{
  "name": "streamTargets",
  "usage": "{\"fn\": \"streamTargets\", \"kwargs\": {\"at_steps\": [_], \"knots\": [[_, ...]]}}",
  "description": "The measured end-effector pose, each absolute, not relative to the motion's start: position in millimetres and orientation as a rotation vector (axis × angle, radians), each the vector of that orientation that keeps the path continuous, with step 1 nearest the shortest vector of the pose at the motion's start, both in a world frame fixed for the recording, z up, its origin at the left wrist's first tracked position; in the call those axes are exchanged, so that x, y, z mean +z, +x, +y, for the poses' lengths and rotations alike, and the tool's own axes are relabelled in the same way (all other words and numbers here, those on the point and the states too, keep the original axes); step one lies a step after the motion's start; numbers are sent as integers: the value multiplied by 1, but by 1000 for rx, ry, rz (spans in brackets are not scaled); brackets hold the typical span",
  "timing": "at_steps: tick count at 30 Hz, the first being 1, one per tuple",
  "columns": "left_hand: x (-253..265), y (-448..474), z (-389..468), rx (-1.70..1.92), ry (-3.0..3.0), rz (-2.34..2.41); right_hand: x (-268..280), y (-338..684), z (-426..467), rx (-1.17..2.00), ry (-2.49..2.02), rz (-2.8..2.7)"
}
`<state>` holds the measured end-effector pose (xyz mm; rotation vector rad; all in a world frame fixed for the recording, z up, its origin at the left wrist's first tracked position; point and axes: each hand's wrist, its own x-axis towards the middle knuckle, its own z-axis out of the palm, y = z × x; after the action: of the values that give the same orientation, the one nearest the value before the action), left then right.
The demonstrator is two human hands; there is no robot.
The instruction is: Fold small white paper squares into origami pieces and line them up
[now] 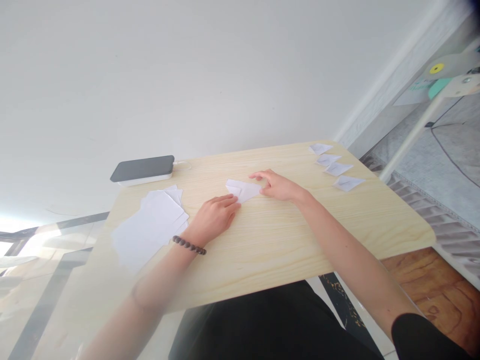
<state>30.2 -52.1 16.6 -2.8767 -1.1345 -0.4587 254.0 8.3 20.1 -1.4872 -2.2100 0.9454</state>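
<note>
A small white folded paper (pixel 249 192) lies on the table between my two hands, its right end narrowing to a point and a folded flap on its left half. My left hand (pixel 215 214), with a dark bead bracelet at the wrist, presses its fingertips together on the paper's lower left edge and pins it down. At the pointed right end, the thumb of my right hand (pixel 279 187) touches the paper or rests right beside it. That hand's index finger arches forward, apart from the thumb.
Loose white sheets (pixel 150 227) are fanned at the table's left. Behind them sits a dark-topped white device (pixel 144 169) with a cable. Several folded paper pieces (pixel 348 183) are lined up at the far right. The wooden table (pixel 262 255) meets a pale wall.
</note>
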Motion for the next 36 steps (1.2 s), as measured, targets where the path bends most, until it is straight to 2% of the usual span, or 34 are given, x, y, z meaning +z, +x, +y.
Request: {"fn": "streamTargets", "kwargs": {"at_steps": [10, 15, 19, 24, 36], "knots": [[12, 30, -46, -617, -2890, -1263, 4, 224, -10, 371, -1575, -2263], [6, 24, -39, -697, -2733, -1485, -3, 223, -5, 344, -1463, -2297], [2, 21, -35, -623, -2634, -1602, -5, 225, -3, 350, -1419, -2298], [0, 21, -33, -575, -2641, -1626, 1, 225, -8, 340, -1353, -2339], [1, 21, -32, -739, -2701, -1591, 4, 223, -11, 244, -1300, -2381]]}}
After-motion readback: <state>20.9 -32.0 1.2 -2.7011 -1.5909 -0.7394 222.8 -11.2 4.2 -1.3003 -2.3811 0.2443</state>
